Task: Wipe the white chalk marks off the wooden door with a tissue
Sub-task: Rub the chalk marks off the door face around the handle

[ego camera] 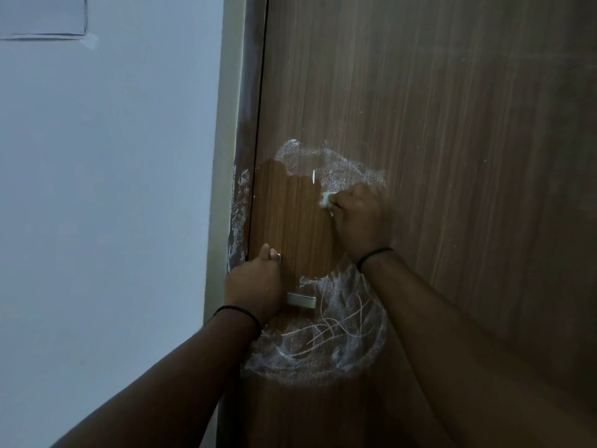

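Right hand (pixel 358 218) curled, pinching a small wad of tissue (pixel 327 199) at the fingertips and pressing it flat against the wooden door (pixel 452 156), right at the border between cleaned wood and the upper arc of white chalk marks (pixel 342 169). Tissue mostly hidden in the fist, only a pale corner showing to the left of the knuckles. Likely soft, light and limp, easy to tear or shed if dragged hard over the grain; best bunched into a pad and held well back from the wiping face, with pressure coming from the fingertips behind it. Left hand (pixel 255 284) lower and to the left, fingers curled round the door handle (pixel 302 300), apparently steadying the door against the push. Black band on each wrist. Between the two hands, a darker patch of wood already rubbed clean. Below and to the right of the handle, a thick ring of chalk scribble (pixel 323 344) not yet touched. More chalk smeared on the door frame (pixel 240 202) at the left, past the door's edge. Further left, a plain pale wall (pixel 106 189).
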